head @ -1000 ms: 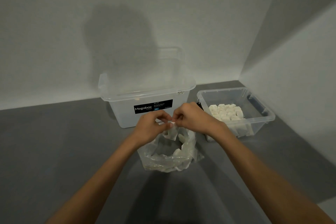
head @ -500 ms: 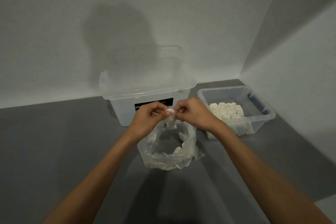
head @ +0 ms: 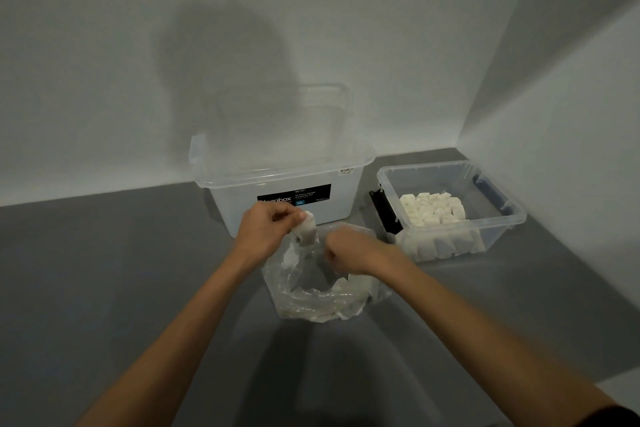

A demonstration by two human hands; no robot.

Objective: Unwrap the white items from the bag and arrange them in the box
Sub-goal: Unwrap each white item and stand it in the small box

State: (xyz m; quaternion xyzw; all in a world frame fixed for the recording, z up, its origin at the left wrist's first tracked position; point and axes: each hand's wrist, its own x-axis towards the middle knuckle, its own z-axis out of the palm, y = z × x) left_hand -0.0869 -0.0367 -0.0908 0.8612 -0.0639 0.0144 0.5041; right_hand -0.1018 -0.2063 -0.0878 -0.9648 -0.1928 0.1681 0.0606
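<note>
Two bare hands work over one clear plastic bag [head: 311,302] that sits crumpled and open on the grey table [head: 121,270]. The left hand [head: 265,230] holds one white item [head: 307,226] just above the bag's far rim, its grip a pinch of thumb and fingertips on the item's upper edge. The right hand [head: 349,250] is over the bag's mouth, a little apart from the item. Its fingers are curled inward, but the blur makes it impossible to tell whether that grip holds anything. More white pieces [head: 349,288] lie inside the bag along its near right side, though their number cannot be made out through the plastic. Two boxes stand behind the bag. The large translucent box [head: 242,204], directly beyond the hands, has its lid [head: 277,156] on and one black label [head: 294,196] on the front. The small clear box [head: 519,218] stands open to the right, near the corner of the walls. It holds packed white items [head: 433,210] in tight rows in its near left part, stacked more than one layer deep and too close together to count exactly. This box has one black latch [head: 386,215] on its left end and one blue latch [head: 488,189] on its right.
</note>
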